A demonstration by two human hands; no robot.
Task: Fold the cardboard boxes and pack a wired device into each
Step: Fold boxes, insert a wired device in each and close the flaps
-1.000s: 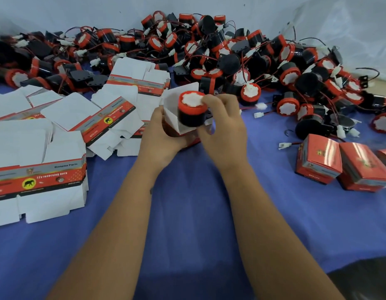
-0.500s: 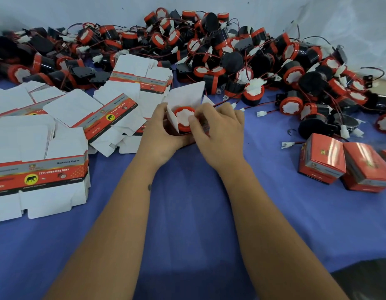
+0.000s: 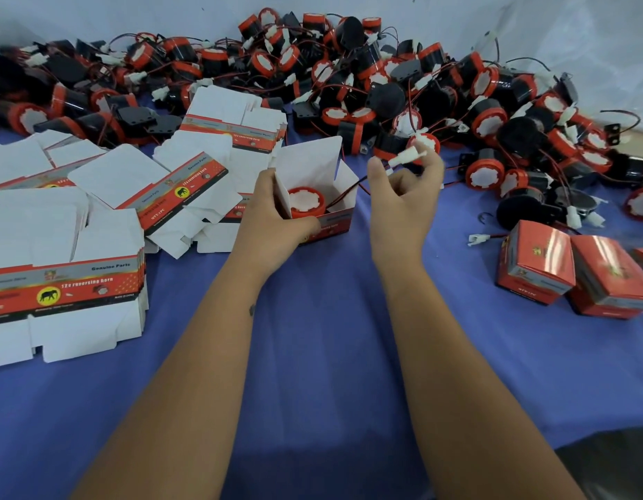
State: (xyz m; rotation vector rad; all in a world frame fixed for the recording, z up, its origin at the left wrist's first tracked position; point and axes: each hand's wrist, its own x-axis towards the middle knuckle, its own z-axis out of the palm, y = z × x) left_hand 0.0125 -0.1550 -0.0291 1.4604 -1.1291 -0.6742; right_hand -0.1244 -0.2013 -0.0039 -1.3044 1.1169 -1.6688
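The round red-and-black horn with its white face point(image 3: 306, 205) sits down inside the open red-and-white cardboard box point(image 3: 334, 196) at the middle of the blue-covered counter point(image 3: 330, 337). The left hand point(image 3: 276, 218) grips the box's near-left corner. The right hand point(image 3: 402, 189), just right of it, pinches the white plug point(image 3: 406, 157) on the red-black wire point(image 3: 345, 196). Best to coil that wire onto the horn, keeping the flaps clear, before closing.

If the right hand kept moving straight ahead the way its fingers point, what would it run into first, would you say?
Probably the pile of horns just beyond. The right hand, pinching a white plug, points up and away, and the nearest red-capped horn sits right behind its fingertips, though depth is unclear.
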